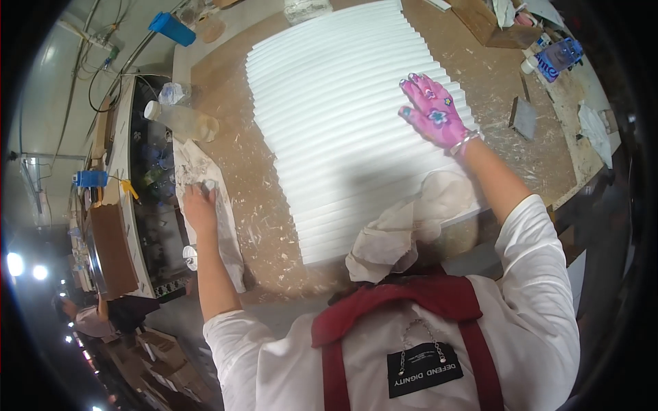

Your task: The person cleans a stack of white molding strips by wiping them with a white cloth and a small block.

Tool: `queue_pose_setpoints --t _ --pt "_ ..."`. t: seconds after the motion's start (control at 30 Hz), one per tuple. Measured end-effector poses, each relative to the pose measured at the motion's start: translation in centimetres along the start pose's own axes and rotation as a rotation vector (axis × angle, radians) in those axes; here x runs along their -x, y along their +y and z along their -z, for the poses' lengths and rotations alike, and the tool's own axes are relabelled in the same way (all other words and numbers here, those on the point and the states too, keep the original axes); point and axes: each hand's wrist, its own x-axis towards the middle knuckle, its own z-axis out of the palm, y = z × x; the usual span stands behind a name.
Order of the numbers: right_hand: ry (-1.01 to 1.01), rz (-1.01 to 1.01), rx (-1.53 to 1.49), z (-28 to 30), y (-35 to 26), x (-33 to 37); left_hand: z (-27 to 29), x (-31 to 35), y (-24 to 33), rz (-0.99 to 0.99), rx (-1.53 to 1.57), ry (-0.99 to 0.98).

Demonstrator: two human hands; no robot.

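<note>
A white panel of parallel ridges [343, 116] lies across the brown worktable [240, 178]. My right hand [435, 113], in a pink glove with a flower pattern, rests on the panel's right part with its fingers stretched out and holds nothing. At the table's left edge my bare left hand [199, 205] is on a stained whitish cloth [223, 233]. Its fingers are curled, and a small pale thing shows at their tips, too small to name. A crumpled cream sheet [387, 246] lies over the panel's near right corner, close to my chest.
Beyond my left hand lies a cloudy plastic bottle [181, 122] with a white cap. A blue bottle [171, 29] is at the far left. Right of the panel are a small grey block [523, 118], a blue-purple jug [558, 58] and a cardboard box [490, 24]. Another person [96, 315] is at lower left.
</note>
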Motion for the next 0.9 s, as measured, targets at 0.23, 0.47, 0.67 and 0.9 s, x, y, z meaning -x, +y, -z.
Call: queue_pose_setpoints --t 0.23,0.47,0.67,0.9 --pt "-0.166 0.610 -0.371 7.3 -8.4 9.1 -2.3 0.7 0.2 0.013 0.131 0.201" --pt "-0.390 0.483 -0.404 5.3 -10.0 11.3 -1.1 -0.4 3.8 0.006 0.093 0.400" --pt "0.340 0.309 -0.246 9.7 -7.2 -2.1 -0.7 -3.4 17.6 -0.441 0.583 0.059" --pt "0.026 0.512 -0.080 -4.1 -12.5 -6.9 -1.1 -3.4 20.5 -0.411 0.328 -0.297"
